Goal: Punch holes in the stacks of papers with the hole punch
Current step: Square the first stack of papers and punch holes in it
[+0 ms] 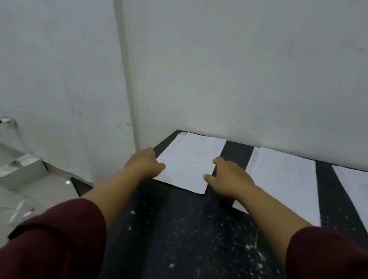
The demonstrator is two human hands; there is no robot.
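Three stacks of white printed paper lie in a row on a black table (171, 237). The leftmost stack (190, 162) sits near the table's far left corner, between my hands. My left hand (146, 164) rests at its left edge with the fingertips touching the paper. My right hand (230, 178) is at its right edge, thumb on the paper and fingers spread. Whether either hand grips the stack or only touches it I cannot tell. The middle stack (285, 180) lies partly under my right forearm. The right stack (361, 197) is cut off by the frame. No hole punch is visible.
White paper dots (192, 239) are scattered over the near part of the table. A white wall (250, 67) rises directly behind the table. On the tiled floor at the left stand a white box (20, 170) and some small white items (21, 212).
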